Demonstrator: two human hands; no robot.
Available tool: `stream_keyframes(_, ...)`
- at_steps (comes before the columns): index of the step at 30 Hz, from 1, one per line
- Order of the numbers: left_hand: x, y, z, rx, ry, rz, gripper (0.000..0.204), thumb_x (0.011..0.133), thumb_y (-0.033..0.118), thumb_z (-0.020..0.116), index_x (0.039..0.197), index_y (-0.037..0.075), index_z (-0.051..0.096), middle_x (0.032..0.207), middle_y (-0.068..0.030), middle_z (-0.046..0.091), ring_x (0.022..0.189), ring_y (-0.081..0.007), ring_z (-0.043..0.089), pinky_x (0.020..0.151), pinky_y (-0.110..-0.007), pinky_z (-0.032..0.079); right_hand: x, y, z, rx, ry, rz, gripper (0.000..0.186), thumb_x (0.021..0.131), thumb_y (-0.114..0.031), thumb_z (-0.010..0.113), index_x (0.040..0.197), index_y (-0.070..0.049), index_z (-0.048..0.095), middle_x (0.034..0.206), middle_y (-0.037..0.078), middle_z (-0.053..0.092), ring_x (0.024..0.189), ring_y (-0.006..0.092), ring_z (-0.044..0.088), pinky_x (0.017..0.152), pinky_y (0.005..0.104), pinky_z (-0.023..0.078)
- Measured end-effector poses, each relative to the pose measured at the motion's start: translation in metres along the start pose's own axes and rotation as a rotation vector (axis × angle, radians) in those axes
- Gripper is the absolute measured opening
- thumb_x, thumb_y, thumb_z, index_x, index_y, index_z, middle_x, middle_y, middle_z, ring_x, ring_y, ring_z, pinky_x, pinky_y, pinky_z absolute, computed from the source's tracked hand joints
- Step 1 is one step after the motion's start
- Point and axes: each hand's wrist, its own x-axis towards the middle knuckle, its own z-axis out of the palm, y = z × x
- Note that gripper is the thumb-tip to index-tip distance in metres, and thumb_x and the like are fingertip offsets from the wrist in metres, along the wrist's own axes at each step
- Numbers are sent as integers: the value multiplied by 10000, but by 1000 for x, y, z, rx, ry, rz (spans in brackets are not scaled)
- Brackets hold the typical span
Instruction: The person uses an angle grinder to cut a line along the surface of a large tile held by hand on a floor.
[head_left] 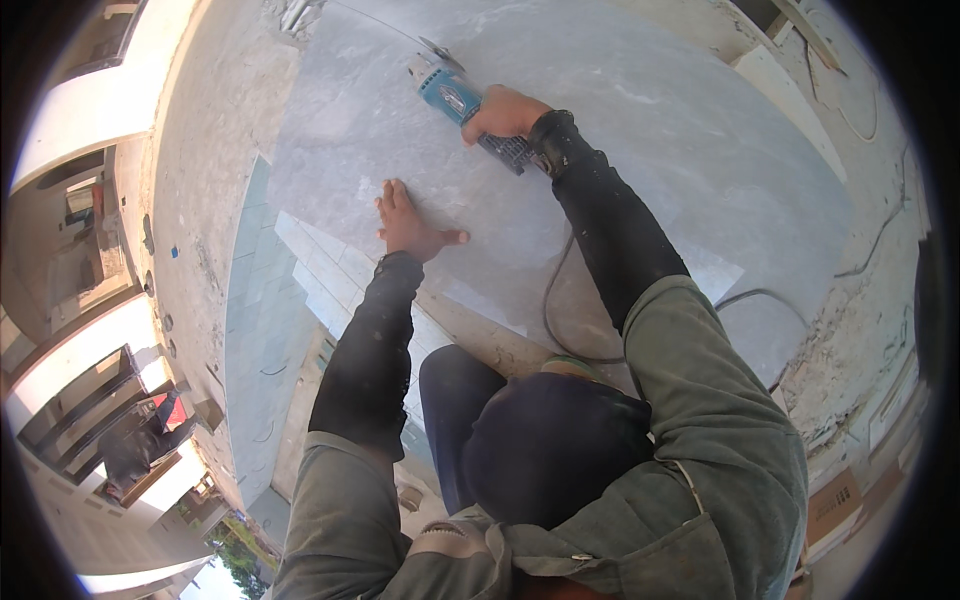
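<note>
My right hand [508, 112] is wrapped round the body of a blue-green angle grinder [450, 92]. The grinder's head points away to the upper left, and its disc [440, 52] is at the surface of a large grey stone-look slab [620, 130]. A thin pale line [375, 20] runs across the slab to the disc. Flat on the same slab, nearer to me, rests my left hand [410, 225], its fingers spread and the thumb stretched to the right. Black sleeves cover both forearms. Whether the disc is spinning cannot be told.
A dark cord [548, 300] loops over the slab from below my right forearm. Light tile pieces [330, 262] lie by the slab's left edge, beside a pale blue-grey panel [258, 330]. A cardboard box [832, 512] stands at lower right; another person [135, 450] is far left.
</note>
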Motion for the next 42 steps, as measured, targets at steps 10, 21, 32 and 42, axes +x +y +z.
stream_keyframes(10,0,2,1,18,-7,-9,1616,482,434,1065,1688,-6,82,1785,-190,74,1651,-418,49,1255,-722,169,14,-14,-5,-30,13,-3,655,665,-325,845,1082,167,728,970,257,742,813,345,733,740,428,571)
stream_keyframes(21,-1,3,4,16,-9,-8,1631,473,439,1067,1688,-6,74,1784,-196,75,1649,-426,49,1244,-735,181,25,-21,-10,-47,-44,64,594,682,-340,843,1094,76,744,978,210,754,766,325,731,709,432,579)
stream_keyframes(32,0,-1,0,20,-10,-10,1628,476,447,1064,1687,-11,76,1782,-201,79,1651,-423,49,1245,-728,181,9,-16,-6,-23,-17,0,543,674,-310,848,987,121,747,908,218,744,730,310,717,684,426,559)
stream_keyframes(42,1,1,0,27,-8,-2,1606,497,432,1058,1684,-22,76,1782,-206,77,1648,-434,49,1257,-701,187,-8,18,5,4,21,-62,527,667,-285,875,1004,102,756,917,220,762,790,323,744,757,412,579)
